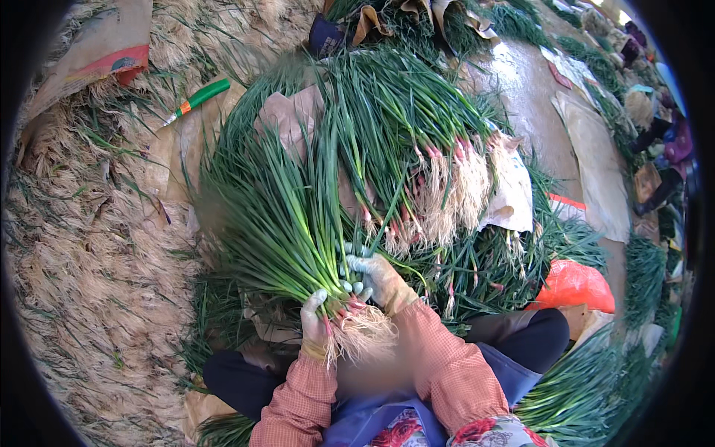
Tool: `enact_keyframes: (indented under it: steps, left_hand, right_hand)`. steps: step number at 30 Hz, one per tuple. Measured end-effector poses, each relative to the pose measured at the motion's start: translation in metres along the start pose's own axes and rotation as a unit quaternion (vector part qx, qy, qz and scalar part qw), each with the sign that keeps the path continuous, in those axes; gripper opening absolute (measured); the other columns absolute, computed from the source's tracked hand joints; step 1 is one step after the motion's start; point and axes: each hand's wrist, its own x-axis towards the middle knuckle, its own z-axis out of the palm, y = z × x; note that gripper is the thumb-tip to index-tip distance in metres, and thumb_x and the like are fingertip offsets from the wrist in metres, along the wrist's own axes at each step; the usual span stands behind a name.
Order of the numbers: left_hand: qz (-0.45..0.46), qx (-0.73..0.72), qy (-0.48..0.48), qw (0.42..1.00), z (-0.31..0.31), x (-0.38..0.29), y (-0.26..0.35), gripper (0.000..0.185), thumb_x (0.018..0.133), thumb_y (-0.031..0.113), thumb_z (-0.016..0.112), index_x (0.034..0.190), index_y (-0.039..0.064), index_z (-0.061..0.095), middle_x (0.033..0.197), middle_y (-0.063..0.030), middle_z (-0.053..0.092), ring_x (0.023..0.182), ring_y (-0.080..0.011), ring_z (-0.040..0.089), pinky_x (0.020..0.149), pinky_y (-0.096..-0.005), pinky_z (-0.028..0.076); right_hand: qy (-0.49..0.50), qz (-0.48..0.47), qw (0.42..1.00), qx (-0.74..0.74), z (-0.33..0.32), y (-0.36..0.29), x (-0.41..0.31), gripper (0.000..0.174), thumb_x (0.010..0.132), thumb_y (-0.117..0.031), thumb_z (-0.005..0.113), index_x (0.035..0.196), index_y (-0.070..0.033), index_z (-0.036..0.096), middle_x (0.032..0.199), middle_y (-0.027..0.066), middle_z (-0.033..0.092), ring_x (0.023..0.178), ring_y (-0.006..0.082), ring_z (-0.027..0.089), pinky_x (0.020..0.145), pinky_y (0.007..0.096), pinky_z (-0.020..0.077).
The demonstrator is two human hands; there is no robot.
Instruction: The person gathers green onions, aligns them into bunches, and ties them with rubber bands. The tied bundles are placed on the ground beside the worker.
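My gloved left hand grips a bundle of allium stalks, which look like green garlic. The long leaves fan up and away to the left; pinkish bases and pale stringy roots hang towards my lap. At the bundle's right side, my gloved right hand pinches a green stalk between thumb and fingers. Beyond the hands lies a large heap of the same plants, its roots facing right and towards me. Both gloves are pale and stained.
Loose pale roots and leaf scraps cover the left floor. A green tube-like object lies there. A red-orange plastic bag sits beside my right knee. More stalks lie at lower right. People sit at the far right.
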Motion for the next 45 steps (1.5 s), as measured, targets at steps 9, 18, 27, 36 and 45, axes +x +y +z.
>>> enact_keyframes:
  steps: [9,18,27,36,45]
  left_hand:
    - [0.008,-0.014,0.037,0.999,0.005,-0.001,-0.003,0.047,0.081,0.024,0.054,0.112,-0.011,0.053,0.098,-0.025,0.064,0.087,-0.0358,0.064,0.084,-0.049,0.052]
    - [-0.017,0.063,-0.002,0.998,-0.009,-0.002,-0.005,0.05,0.083,0.025,0.05,0.113,-0.014,0.053,0.107,-0.0278,0.061,0.103,-0.0428,0.058,0.094,-0.0511,0.046]
    - [0.016,-0.007,-0.033,0.999,0.031,-0.029,0.018,0.06,0.088,0.027,0.053,0.136,-0.004,0.036,0.13,-0.0235,0.05,0.102,-0.0276,0.061,0.085,-0.0442,0.052]
    - [0.03,0.054,-0.081,0.995,0.027,0.002,0.016,0.064,0.089,0.033,0.049,0.133,-0.012,0.036,0.132,-0.0269,0.047,0.127,-0.0371,0.044,0.105,-0.0481,0.039]
    - [0.016,0.088,0.007,0.996,0.019,0.028,-0.003,0.056,0.084,0.024,0.052,0.125,-0.013,0.046,0.118,-0.0292,0.057,0.096,-0.037,0.062,0.09,-0.0439,0.05]
  right_hand:
    - [-0.015,-0.026,1.0,-0.004,0.0,0.007,0.002,0.017,0.093,-0.016,0.056,0.103,-0.003,0.058,0.076,0.0049,0.061,0.051,0.0084,0.052,0.04,0.0162,0.0402]
    - [0.044,-0.035,0.995,0.086,-0.017,0.02,-0.002,0.016,0.09,-0.018,0.06,0.098,-0.003,0.06,0.073,0.0029,0.056,0.05,0.0125,0.049,0.042,0.0228,0.0398]
    - [0.164,-0.192,0.947,-0.2,-0.019,-0.066,0.055,0.029,0.093,-0.029,0.056,0.107,-0.004,0.058,0.052,-0.0066,0.042,0.04,0.0048,0.035,0.037,0.0215,0.0284]
    - [0.143,-0.043,0.899,-0.413,-0.057,-0.039,0.04,0.047,0.082,-0.036,0.072,0.112,-0.004,0.055,0.07,0.0029,0.06,0.058,0.0119,0.055,0.05,0.0237,0.0438]
    - [0.229,-0.108,0.827,-0.502,-0.029,-0.04,0.017,0.062,0.082,-0.038,0.069,0.129,-0.004,0.049,0.088,0.0107,0.065,0.067,0.0111,0.06,0.066,0.0254,0.0486]
